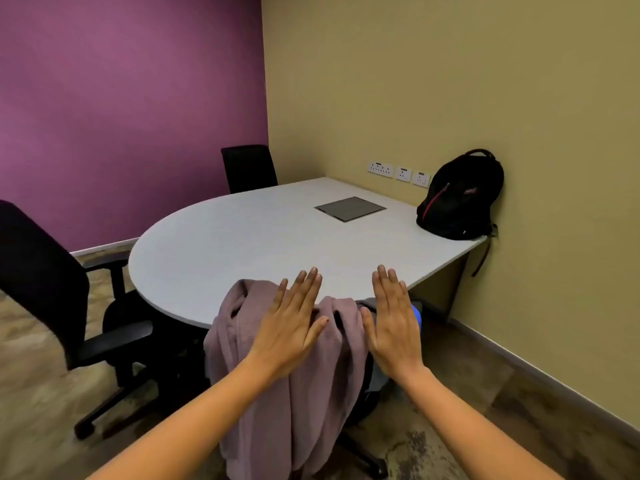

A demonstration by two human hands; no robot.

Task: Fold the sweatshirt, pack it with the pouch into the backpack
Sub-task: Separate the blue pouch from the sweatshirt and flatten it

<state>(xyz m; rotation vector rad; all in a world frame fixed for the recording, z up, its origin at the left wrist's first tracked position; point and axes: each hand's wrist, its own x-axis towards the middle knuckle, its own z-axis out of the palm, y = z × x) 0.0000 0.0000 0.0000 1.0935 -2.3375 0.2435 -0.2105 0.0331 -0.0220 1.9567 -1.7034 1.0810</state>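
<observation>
Both bare forearms reach forward from the bottom of the view, and both hands are spread flat with palms down and fingers straight, holding nothing. Left hand [294,323] hovers over the sweatshirt [294,393], a mauve ribbed garment that is draped unfolded over the back of a chair at the near edge of the table [242,237]; whether the palm touches the cloth cannot be told. Right hand [393,322] is just beside the sweatshirt's right side, above a small blue thing [416,315] that peeks out from behind its outer edge; what that blue thing is cannot be told.

On the table's far right corner, well apart from the hands, the black backpack [462,197] stands upright and leans against the tan wall, one strap hanging off the table edge. A dark square panel [349,208] lies flush in the tabletop, between the table's middle and the backpack. White wall sockets [398,172] sit on the wall just left of the backpack. One black office chair [45,289] stands off the table's left edge, and another [248,168] at the far edge by the purple wall.
</observation>
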